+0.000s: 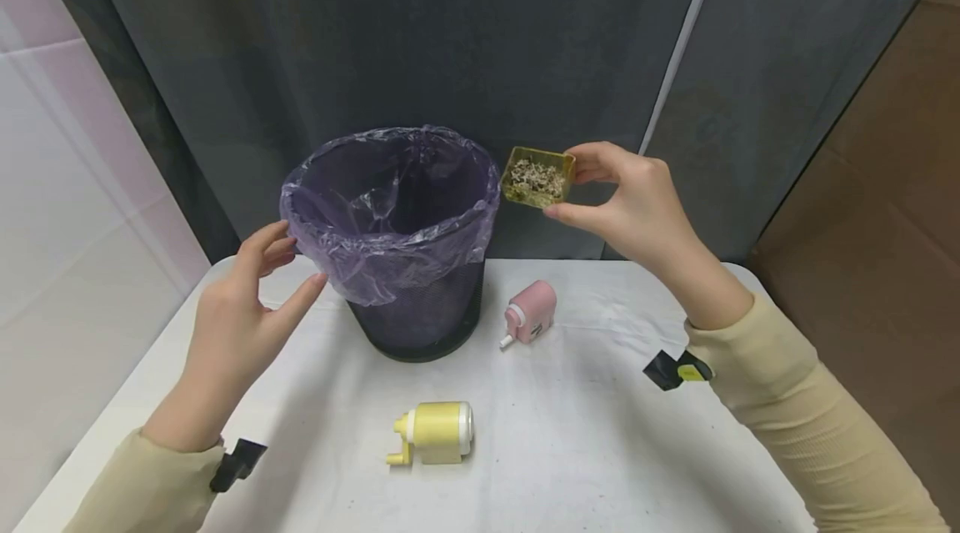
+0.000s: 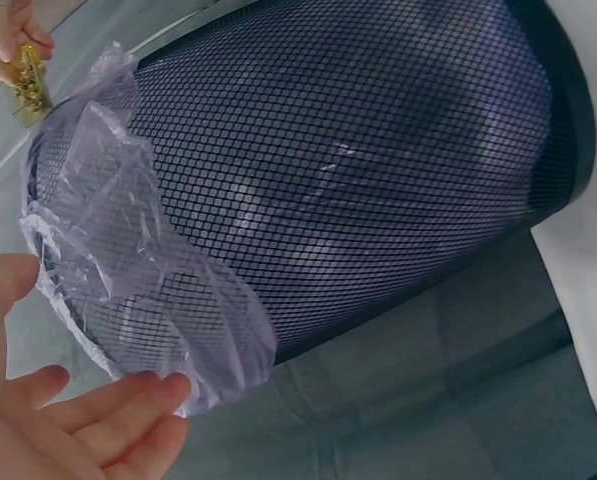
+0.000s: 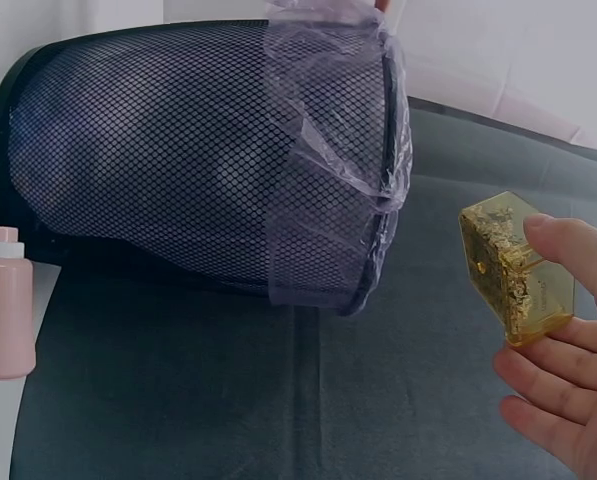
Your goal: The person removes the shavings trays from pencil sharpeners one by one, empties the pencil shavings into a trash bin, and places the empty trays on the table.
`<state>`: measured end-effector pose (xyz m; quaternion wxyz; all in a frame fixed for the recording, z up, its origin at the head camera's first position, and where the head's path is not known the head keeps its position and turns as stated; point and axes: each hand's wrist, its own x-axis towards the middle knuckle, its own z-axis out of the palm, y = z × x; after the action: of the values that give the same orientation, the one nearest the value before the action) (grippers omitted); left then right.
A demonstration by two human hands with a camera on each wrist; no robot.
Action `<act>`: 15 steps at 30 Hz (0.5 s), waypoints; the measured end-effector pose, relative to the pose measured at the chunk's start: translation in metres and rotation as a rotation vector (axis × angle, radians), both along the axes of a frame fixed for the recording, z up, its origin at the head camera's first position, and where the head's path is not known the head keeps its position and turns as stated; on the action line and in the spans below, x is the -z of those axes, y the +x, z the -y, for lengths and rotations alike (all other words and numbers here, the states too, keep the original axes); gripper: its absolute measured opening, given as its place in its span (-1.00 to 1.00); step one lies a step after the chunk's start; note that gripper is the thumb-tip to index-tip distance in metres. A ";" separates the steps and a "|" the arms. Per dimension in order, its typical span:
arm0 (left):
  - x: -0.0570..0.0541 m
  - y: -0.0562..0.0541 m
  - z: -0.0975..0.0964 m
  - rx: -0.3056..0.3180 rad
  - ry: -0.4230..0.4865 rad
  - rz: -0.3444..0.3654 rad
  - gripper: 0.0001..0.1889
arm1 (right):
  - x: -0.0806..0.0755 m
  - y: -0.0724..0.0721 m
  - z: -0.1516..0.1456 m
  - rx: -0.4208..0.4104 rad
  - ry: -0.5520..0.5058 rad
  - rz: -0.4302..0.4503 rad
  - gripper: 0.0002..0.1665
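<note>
My right hand (image 1: pixel 637 195) pinches a small see-through yellow shavings box (image 1: pixel 537 178) between thumb and fingers, just right of the bin's rim. Pencil shavings (image 1: pixel 534 177) lie inside it. A black mesh wastebasket (image 1: pixel 420 316) stands upright at the back of the table. Its purple plastic liner (image 1: pixel 375 266) folds over the rim and hangs down outside. At the bin's left side is my left hand (image 1: pixel 236 320), thumb and fingers spread apart, fingertips right at the liner's folded edge. In the left wrist view, those fingers (image 2: pixel 128 420) overlap the liner without curling round it.
A yellow crank pencil sharpener (image 1: pixel 438 431) lies on the white table (image 1: pixel 555 466) near the front. A pink sharpener (image 1: pixel 532 310) sits right of the bin. Behind the table hangs a dark grey curtain (image 1: pixel 375 32); a brown panel (image 1: pixel 885 224) stands at the right.
</note>
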<state>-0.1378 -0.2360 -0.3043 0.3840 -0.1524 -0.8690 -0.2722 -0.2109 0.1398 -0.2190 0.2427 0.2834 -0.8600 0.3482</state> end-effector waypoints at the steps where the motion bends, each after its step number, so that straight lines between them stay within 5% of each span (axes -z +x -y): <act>1: -0.001 -0.001 0.000 -0.001 0.005 0.010 -0.26 | -0.001 0.000 0.001 0.004 0.000 0.001 -0.36; 15: -0.012 -0.011 -0.010 -0.026 -0.002 0.018 -0.18 | -0.005 -0.012 0.009 0.001 -0.033 -0.019 -0.35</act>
<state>-0.1490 -0.2259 -0.2925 0.3796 -0.1392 -0.8746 -0.2675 -0.2225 0.1312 -0.2136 0.2558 0.2824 -0.8518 0.3596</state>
